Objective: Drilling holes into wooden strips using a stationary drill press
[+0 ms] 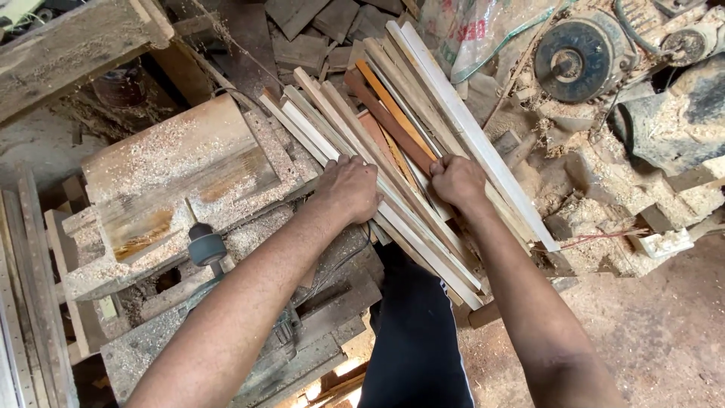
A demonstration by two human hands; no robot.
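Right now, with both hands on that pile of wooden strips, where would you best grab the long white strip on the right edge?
Take the long white strip near its middle, coming from the right, open side, probably with the right hand. It lies outermost in the bundle of strips, so its right edge is exposed, while its left edge presses against neighbouring strips. The left hand rests on the bundle's other side.

- A bundle of wooden strips point(393, 151) is laid slantwise across the middle, with the left hand point(349, 187) and right hand point(458, 181) set on it side by side.
- A sawdust-strewn bench point(181, 174) is placed left of the bundle.
- A power tool point(207, 248) is rested on the bench's near part.
- A motor point(580, 50) is seated behind the bundle, to the right.
- Planks point(30, 287) are stacked at the far left.
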